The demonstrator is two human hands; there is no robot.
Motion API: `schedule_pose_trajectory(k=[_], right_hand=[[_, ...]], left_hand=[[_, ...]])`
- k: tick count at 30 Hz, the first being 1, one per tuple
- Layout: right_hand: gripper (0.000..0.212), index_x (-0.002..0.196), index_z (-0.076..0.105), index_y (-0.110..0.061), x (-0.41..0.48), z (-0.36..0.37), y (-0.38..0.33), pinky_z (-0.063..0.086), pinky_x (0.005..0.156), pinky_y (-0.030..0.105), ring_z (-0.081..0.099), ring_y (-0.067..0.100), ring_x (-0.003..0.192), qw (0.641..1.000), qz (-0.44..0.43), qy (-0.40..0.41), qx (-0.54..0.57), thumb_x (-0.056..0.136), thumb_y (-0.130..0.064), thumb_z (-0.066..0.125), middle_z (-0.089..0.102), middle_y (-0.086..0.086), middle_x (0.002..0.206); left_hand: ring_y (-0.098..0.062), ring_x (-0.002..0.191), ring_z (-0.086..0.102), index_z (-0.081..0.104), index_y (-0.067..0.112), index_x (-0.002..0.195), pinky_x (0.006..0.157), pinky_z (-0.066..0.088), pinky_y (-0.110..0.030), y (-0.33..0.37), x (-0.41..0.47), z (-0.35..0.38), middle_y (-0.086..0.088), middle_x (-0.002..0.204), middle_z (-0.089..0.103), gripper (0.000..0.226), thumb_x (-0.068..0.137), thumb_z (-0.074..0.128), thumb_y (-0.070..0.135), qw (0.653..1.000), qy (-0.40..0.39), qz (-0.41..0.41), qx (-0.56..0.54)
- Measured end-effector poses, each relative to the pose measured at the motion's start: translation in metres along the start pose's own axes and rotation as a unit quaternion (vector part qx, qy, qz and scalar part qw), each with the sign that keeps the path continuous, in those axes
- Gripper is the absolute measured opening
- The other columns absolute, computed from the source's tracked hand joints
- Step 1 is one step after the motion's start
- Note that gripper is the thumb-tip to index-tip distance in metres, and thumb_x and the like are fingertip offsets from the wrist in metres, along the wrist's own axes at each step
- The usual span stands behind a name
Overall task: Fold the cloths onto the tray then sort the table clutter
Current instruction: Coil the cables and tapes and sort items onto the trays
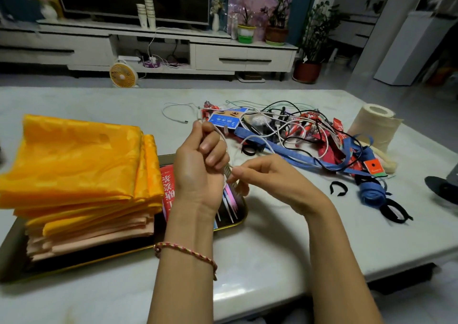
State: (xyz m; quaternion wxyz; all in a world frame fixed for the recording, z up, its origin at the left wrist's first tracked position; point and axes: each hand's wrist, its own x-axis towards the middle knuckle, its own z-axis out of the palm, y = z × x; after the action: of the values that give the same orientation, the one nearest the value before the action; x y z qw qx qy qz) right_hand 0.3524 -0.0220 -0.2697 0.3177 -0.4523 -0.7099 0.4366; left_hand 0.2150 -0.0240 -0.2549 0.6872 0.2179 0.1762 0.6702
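Note:
Folded orange and peach cloths [79, 172] lie stacked on a dark gold-rimmed tray [231, 224] at the left. My left hand [200, 165] is raised above the tray's right end, its fingers curled round a white cable [272, 147] that trails back into the clutter. My right hand [267, 177] pinches the same cable just below the left fist. The clutter [297, 130] is a tangle of white and black cables, a blue strap [292, 156], red packets and a blue-and-white card [224, 120], spread over the table's right middle.
A paper roll [374, 125] stands at the far right of the table. A rolled blue strap [373, 194] and black hook straps [338, 188] lie near the right edge. A red packet [168, 189] and pens lie in the tray. A TV unit stands beyond.

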Motion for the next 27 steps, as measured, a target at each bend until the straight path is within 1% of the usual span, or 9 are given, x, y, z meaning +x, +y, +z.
schedule_pose_trajectory(k=[3, 7, 10, 13, 16, 18, 20, 24, 27], right_hand=[[0.02, 0.092, 0.071, 0.003, -0.003, -0.009, 0.001, 0.045, 0.07, 0.013, 0.055, 0.005, 0.065, 0.999, 0.012, -0.028, 0.023, 0.087, -0.013, 0.061, 0.062, -0.002, 0.063], [0.018, 0.103, 0.069, -0.009, -0.007, -0.017, 0.003, 0.036, 0.057, 0.005, 0.051, -0.005, 0.054, 0.999, 0.038, -0.028, 0.001, 0.091, -0.006, 0.056, 0.064, 0.002, 0.072], [0.011, 0.091, 0.072, -0.014, -0.006, -0.018, 0.007, 0.035, 0.055, 0.006, 0.049, -0.004, 0.052, 0.998, 0.057, 0.012, -0.023, 0.088, -0.013, 0.061, 0.064, 0.002, 0.07], [0.011, 0.072, 0.071, -0.016, 0.0, -0.018, 0.01, 0.04, 0.059, 0.018, 0.049, -0.001, 0.047, 0.992, 0.047, 0.117, -0.013, 0.083, -0.019, 0.067, 0.064, -0.008, 0.058], [0.014, 0.072, 0.068, -0.011, 0.004, -0.018, 0.01, 0.046, 0.059, 0.024, 0.052, 0.002, 0.046, 0.971, -0.014, 0.239, 0.017, 0.085, -0.014, 0.064, 0.062, -0.014, 0.052], [0.012, 0.075, 0.069, -0.01, 0.007, -0.015, 0.007, 0.043, 0.051, 0.016, 0.049, 0.001, 0.045, 0.95, -0.051, 0.307, 0.018, 0.086, -0.013, 0.065, 0.06, -0.014, 0.052], [0.008, 0.076, 0.07, -0.01, 0.007, -0.011, 0.004, 0.041, 0.053, 0.013, 0.05, -0.001, 0.05, 0.936, -0.072, 0.345, 0.016, 0.083, -0.014, 0.068, 0.061, -0.012, 0.055], [0.004, 0.077, 0.071, -0.009, 0.009, 0.005, -0.006, 0.046, 0.062, 0.023, 0.056, 0.007, 0.063, 0.935, -0.092, 0.342, 0.025, 0.081, -0.009, 0.07, 0.067, 0.002, 0.067], [0.008, 0.077, 0.07, -0.01, 0.009, 0.018, -0.016, 0.046, 0.063, 0.022, 0.056, 0.006, 0.064, 0.946, -0.113, 0.303, 0.032, 0.083, -0.004, 0.067, 0.067, 0.001, 0.068]], left_hand=[[-0.003, 0.029, 0.022, 0.045, 0.016, 0.07, 0.038, 0.011, -0.016, 0.008, -0.006, 0.001, 0.009, 0.041, 0.029, 0.034, 0.1, 0.03, 0.023, 0.999, -0.047, -0.023, -0.006], [-0.006, 0.031, 0.02, 0.057, 0.013, 0.069, 0.035, 0.02, -0.018, 0.017, -0.013, -0.005, 0.006, 0.044, 0.04, 0.031, 0.093, 0.038, 0.018, 0.976, -0.156, -0.087, -0.123], [-0.008, 0.038, 0.023, 0.059, 0.006, 0.083, 0.041, 0.023, -0.022, 0.02, -0.017, -0.004, 0.001, 0.051, 0.049, 0.028, 0.096, 0.036, 0.015, 0.946, -0.237, -0.152, -0.16], [-0.007, 0.039, 0.019, 0.058, 0.004, 0.088, 0.042, 0.016, -0.023, 0.03, -0.029, 0.004, 0.004, 0.052, 0.039, 0.028, 0.098, 0.034, 0.014, 0.939, -0.267, -0.162, -0.143], [-0.001, 0.031, 0.017, 0.063, 0.011, 0.071, 0.036, 0.011, -0.015, 0.019, -0.042, 0.017, 0.008, 0.04, 0.037, 0.035, 0.095, 0.04, 0.022, 0.979, -0.15, -0.095, 0.097], [-0.001, 0.029, 0.021, 0.062, 0.011, 0.072, 0.035, 0.014, -0.014, 0.008, -0.041, 0.021, 0.005, 0.037, 0.044, 0.036, 0.098, 0.04, 0.024, 0.951, -0.043, -0.009, 0.306], [-0.002, 0.028, 0.028, 0.06, 0.012, 0.074, 0.033, 0.022, -0.013, -0.006, -0.032, 0.02, 0.005, 0.039, 0.054, 0.037, 0.1, 0.038, 0.026, 0.903, 0.027, 0.005, 0.428], [-0.006, 0.031, 0.049, 0.054, 0.01, 0.075, 0.038, 0.035, -0.015, -0.021, -0.017, 0.005, 0.004, 0.043, 0.06, 0.037, 0.101, 0.031, 0.023, 0.879, 0.111, -0.019, 0.463], [-0.013, 0.047, 0.063, 0.057, 0.007, 0.078, 0.059, 0.05, -0.028, -0.03, -0.013, 0.001, -0.001, 0.057, 0.065, 0.037, 0.102, 0.031, 0.019, 0.893, 0.155, 0.005, 0.422]])
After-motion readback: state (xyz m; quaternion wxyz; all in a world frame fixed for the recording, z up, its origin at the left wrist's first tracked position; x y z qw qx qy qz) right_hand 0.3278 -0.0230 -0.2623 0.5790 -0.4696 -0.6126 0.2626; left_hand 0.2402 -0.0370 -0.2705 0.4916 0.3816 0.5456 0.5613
